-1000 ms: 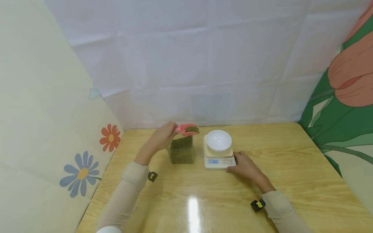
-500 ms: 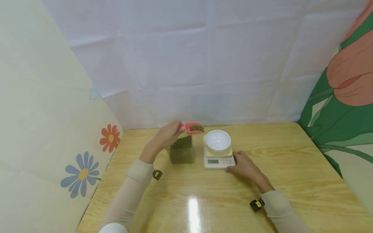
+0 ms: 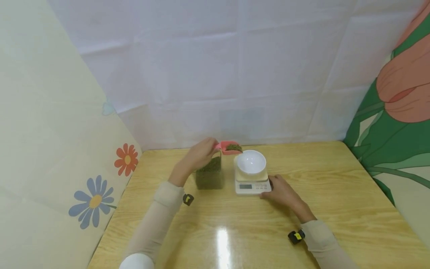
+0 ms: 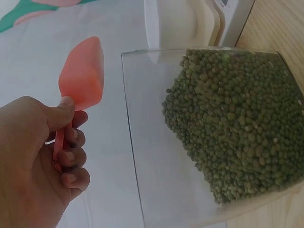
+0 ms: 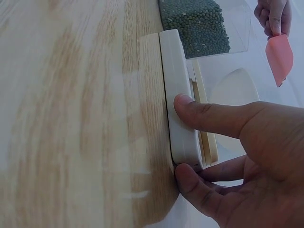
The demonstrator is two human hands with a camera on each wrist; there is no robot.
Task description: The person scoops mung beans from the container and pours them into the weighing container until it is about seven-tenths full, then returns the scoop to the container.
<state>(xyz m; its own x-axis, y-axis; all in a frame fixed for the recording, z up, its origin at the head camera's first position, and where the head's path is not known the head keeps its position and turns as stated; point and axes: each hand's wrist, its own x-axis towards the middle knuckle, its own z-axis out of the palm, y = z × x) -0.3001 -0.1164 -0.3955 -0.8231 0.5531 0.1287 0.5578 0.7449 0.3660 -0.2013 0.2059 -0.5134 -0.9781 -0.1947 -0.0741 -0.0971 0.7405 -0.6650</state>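
My left hand [image 3: 200, 154] grips the handle of a pink scoop [image 3: 226, 145], fingers curled round it, thumb near the base of its bowl. Green mung beans [image 3: 234, 147] lie in the scoop, whose tip reaches the left rim of a white bowl [image 3: 251, 163]. That bowl sits on a white kitchen scale [image 3: 256, 190] with a grey display. At the scale's front right corner, my right hand [image 3: 283, 191] holds on, thumb against the front edge and fingers at the side, as the right wrist view shows. Below the left hand stands a clear container [image 4: 142, 156] of mung beans [image 4: 237, 123].
A wooden table [image 3: 235, 224] carries everything, with a white cloth [image 3: 188, 67] hanging behind it. Flower-printed panels [image 3: 67, 130] flank the table. The container stands just left of the scale, with a narrow gap between them.
My left hand has carried the loaded scoop rightward, from above the container to the bowl's left rim. The scale's display has gone from lit blue to grey. My right hand stays put.
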